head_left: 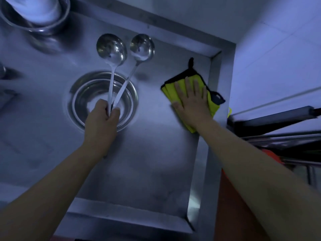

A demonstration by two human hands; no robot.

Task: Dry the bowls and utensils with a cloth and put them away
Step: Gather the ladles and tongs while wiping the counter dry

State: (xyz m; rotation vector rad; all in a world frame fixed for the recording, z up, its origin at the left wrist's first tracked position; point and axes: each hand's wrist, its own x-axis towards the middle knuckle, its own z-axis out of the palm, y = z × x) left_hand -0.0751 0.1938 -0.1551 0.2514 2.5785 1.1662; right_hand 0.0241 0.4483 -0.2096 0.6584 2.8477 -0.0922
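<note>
Ladles, two of them, are held together by the ends of their handles in the left hand (102,115), whose fingers and thumb are curled tight round both stems. Their handles cross just above the grip and fan apart, so the left ladle (111,49) and the right ladle (142,47) end with their round steel cups side by side, near each other but not touching, toward the far wall of the sink (156,162). Both cups face up and shine. The hand and handles hang over a steel bowl (83,94) that sits in the middle of the sink floor; whether the ladles touch it cannot be told.

The right hand (191,101) lies flat, fingers straight and slightly spread, pressing on a yellow cloth (212,105) with dark trim. That cloth is folded and rests on the sink floor against the right wall, near the far right corner, a dark loop sticking out at its far end.

At the far left corner, a larger steel bowl (57,23) stands with something pale inside it, blurred. Beyond the sink's right rim, dark rails (278,119) and an orange surface (243,206) show.
</note>
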